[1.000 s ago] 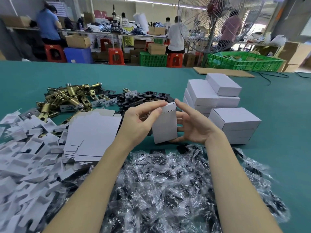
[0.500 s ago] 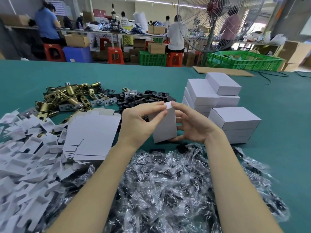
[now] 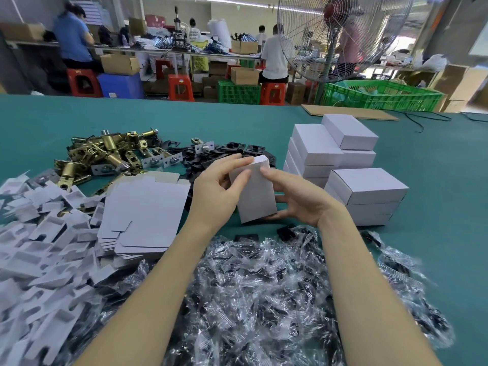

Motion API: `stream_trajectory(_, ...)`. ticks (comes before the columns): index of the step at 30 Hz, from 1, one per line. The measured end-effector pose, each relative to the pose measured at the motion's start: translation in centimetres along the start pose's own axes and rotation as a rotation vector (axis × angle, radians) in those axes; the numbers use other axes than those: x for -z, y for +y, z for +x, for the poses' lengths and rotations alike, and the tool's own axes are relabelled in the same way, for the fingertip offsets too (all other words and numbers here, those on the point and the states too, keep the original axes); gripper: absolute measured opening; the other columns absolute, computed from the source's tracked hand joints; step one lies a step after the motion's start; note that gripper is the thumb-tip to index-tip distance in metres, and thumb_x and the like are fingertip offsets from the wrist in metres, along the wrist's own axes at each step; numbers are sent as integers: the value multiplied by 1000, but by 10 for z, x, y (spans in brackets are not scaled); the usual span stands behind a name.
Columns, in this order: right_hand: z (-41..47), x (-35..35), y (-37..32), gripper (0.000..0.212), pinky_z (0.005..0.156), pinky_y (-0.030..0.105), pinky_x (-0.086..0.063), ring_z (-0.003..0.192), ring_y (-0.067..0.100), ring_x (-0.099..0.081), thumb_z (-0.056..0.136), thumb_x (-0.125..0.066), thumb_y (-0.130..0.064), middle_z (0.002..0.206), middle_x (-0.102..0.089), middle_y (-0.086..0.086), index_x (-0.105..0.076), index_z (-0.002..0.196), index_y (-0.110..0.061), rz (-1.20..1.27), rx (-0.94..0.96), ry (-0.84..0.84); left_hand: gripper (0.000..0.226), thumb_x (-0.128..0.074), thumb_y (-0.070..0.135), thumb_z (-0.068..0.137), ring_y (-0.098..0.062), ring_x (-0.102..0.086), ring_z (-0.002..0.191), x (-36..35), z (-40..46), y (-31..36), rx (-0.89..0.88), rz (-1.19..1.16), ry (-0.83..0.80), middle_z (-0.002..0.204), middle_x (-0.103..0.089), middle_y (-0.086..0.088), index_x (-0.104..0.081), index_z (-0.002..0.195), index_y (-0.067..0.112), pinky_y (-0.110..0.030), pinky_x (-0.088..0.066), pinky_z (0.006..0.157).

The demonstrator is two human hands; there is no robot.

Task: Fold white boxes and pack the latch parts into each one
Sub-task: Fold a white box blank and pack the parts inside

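- Both hands hold one small white box upright just above the green table, in the middle of the view.
- The left hand curls round the box's left side, thumb on the near face and fingers reaching along its top edge.
- The right hand cups the right side and bottom corner, with its thumb pressed on the top near the left fingertips.
- The top end of the box looks closed; what is inside cannot be told.
- Just to the right stand stacks of closed white boxes, with more stacked behind them.
- Left of the hands lies a stack of flat unfolded boxes.
- Beyond that stack is a heap of brass latches, and beside it a spread of black metal plates.
- A heap of white card inserts fills the near left.
- A big heap of small clear plastic bags with dark parts inside lies under the forearms.
- Behind the table stand a large fan and a green crate.
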State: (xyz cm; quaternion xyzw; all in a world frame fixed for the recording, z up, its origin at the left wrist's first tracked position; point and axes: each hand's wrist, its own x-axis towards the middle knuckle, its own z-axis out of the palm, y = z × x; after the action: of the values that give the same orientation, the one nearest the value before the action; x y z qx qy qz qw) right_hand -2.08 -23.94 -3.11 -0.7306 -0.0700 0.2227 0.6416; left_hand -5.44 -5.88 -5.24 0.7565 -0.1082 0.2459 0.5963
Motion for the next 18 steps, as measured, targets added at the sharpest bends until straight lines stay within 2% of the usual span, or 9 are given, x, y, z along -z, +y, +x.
stream_trajectory(3, 0, -4, -2, 38, 74, 35, -63, 110, 14, -69, 84, -70, -68, 117, -74, -13, -73, 116, -48, -85, 67, 64, 23, -73, 11, 93, -4, -69, 106, 2, 2, 2, 74, -90, 36, 116, -74, 3, -77, 110, 26, -23, -58, 87)
stream_trajectory(5, 0, -5, -2, 36, 66, 29, -61, 99, 7, -72, 81, -70, -71, 108, -76, -16, -75, 109, -49, -112, 99, 133, 21, -74, 13, 93, -4, -72, 93, 4, 3, 5, 173, -172, 39, 105, -78, 5, -79, 107, 27, -19, -57, 75)
stream_trajectory(7, 2, -5, 0, 31, 59, 27, -59, 84, 4, -74, 82, -70, -70, 95, -77, -17, -78, 100, -45, -103, 113, 196, 18, -72, 16, 95, -1, -70, 80, 6, 6, 9, 252, -214, 18, 95, -78, 7, -79, 102, 31, -19, -56, 63)
stream_trajectory(9, 5, -4, 1, 36, 56, 29, -56, 77, 9, -74, 85, -69, -66, 87, -78, -13, -80, 96, -34, -62, 101, 245, 15, -67, 21, 98, -6, -68, 79, 9, 10, 14, 319, -190, -4, 93, -75, 4, -76, 99, 33, -21, -57, 59)
stream_trajectory(11, 9, -1, 0, 37, 50, 24, -49, 71, 12, -69, 90, -68, -60, 83, -76, -6, -76, 98, -25, 17, 54, 250, 9, -63, 22, 100, -17, -68, 88, 14, 16, 18, 418, -177, -20, 98, -70, -2, -69, 97, 28, -26, -60, 62)
stream_trajectory(13, 9, 3, 1, 36, 41, 17, -38, 70, 9, -62, 93, -65, -56, 82, -72, -7, -74, 106, -23, 108, -6, 214, 7, -59, 21, 102, -26, -66, 95, 18, 18, 19, 522, -196, -54, 110, -64, -9, -60, 95, 22, -26, -60, 60)
stream_trajectory(15, 8, 7, 2, 45, 40, 15, -38, 64, 5, -62, 96, -61, -57, 85, -72, -7, -73, 117, -18, 194, -44, 171, 9, -56, 20, 104, -27, -64, 96, 21, 19, 20, 624, -234, -85, 116, -60, -13, -54, 95, 19, -24, -58, 58)
stream_trajectory(18, 9, 9, 4, 52, 39, 16, -43, 49, 5, -60, 101, -54, -55, 82, -69, -1, -68, 125, -10, 353, -54, 152, 3, -56, 16, 103, -25, -66, 85, 24, 16, 22, 748, -389, -71, 110, -59, -15, -54, 102, 13, -25, -58, 56)
